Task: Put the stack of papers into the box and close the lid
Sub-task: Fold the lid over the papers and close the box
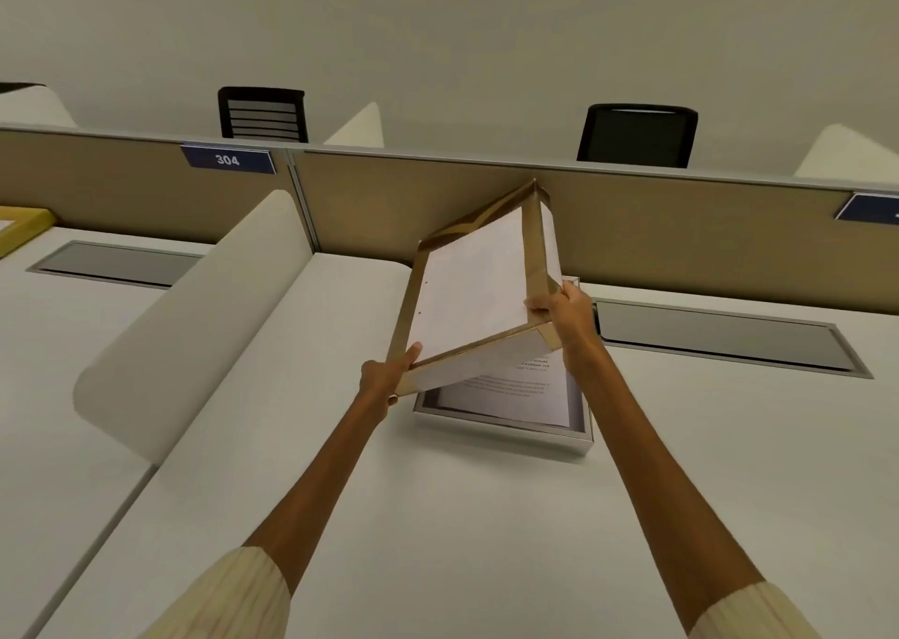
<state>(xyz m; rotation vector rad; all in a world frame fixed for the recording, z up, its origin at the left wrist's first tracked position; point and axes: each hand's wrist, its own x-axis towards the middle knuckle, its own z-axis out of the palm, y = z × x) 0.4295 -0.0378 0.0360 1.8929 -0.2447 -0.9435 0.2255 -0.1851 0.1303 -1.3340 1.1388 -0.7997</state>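
Above the silver box (503, 436) on the white counter (438, 517), both hands hold the cardboard lid (474, 293) tilted, its hollow side facing near. Left hand (386, 378) pinches the near-left corner, right hand (559, 310) clasps the near-right one — each grip grasping the lid. Printed papers (515, 388) already lie inside the box, directly below the lid's near edge — lowering it looks like the remaining step.

tilted lid (474, 293) blocking the box (506, 436), open desk (438, 517) in front
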